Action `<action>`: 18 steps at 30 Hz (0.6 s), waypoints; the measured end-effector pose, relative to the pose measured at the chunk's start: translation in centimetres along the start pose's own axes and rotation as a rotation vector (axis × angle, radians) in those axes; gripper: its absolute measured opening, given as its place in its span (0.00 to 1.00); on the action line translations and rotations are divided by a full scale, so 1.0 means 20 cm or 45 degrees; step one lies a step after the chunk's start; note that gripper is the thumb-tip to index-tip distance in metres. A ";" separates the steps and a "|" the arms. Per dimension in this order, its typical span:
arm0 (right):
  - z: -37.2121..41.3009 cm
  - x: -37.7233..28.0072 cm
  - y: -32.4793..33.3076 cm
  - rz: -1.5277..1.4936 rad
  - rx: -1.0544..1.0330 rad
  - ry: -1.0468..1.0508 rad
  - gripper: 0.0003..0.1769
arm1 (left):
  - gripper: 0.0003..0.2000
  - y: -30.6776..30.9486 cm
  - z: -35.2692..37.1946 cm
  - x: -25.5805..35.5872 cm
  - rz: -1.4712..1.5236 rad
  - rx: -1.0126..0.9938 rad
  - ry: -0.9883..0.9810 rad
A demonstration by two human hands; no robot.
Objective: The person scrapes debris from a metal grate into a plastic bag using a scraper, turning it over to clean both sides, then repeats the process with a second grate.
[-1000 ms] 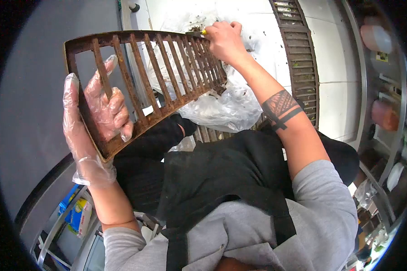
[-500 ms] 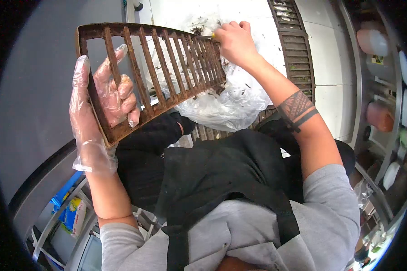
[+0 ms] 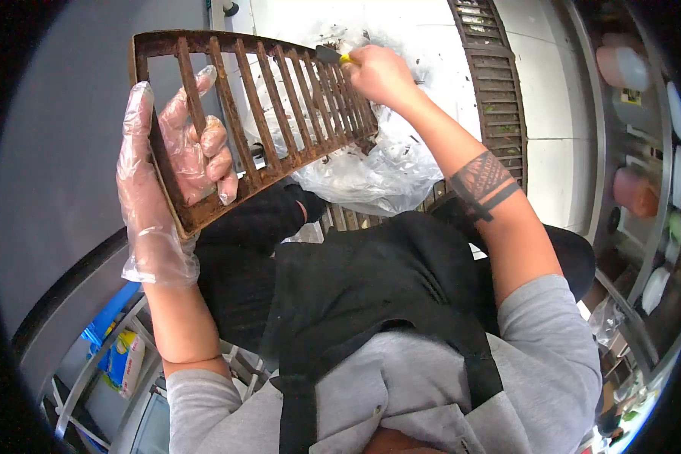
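A long rusty drain grate (image 3: pixel 256 102) is held up at a tilt, its far end over a clear plastic bag. My left hand (image 3: pixel 138 178), in a clear plastic glove, grips the near end, with fingers curled through the slots and around the end bar. My bare right hand (image 3: pixel 384 76) is closed on a small scraper (image 3: pixel 328 54) with a dark blade and a yellow part near the fingers. The blade lies at the grate's upper edge, near its far end. Most of the scraper's handle is hidden in the hand.
The clear plastic bag (image 3: pixel 390 178), with dark debris on it, lies on white floor tiles (image 3: pixel 548 98). Beyond it, another row of drain grates (image 3: pixel 499 110) runs along the floor. Metal shelving (image 3: pixel 601 151) with containers stands right; a grey panel (image 3: pixel 68 136) stands left.
My right hand has moved left along the grate's upper edge, and the scraper's dark blade now shows. The grate and my left hand have shifted up slightly.
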State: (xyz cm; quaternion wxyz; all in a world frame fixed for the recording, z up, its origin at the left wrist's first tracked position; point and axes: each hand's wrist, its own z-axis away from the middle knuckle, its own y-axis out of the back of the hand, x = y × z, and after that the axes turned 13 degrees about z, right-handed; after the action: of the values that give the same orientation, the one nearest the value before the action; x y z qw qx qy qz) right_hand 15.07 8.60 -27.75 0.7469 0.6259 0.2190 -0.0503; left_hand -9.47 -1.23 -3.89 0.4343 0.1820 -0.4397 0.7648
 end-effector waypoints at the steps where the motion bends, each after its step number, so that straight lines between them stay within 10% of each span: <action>1: 0.00 -0.01 0.00 -0.003 -0.024 -0.027 0.15 | 0.40 0.01 0.00 0.00 -0.011 -0.017 0.002; 18: 0.09 -0.01 -0.25 -0.534 0.062 -0.426 0.16 | 0.39 -0.07 0.01 0.00 -0.080 0.114 -0.045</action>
State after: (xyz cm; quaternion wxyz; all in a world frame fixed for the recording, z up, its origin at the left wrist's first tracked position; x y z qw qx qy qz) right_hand 13.65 5.79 -31.97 0.7305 0.5676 0.2161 -0.3122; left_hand -8.28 -1.06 -2.99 0.4417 0.2287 -0.4067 0.7663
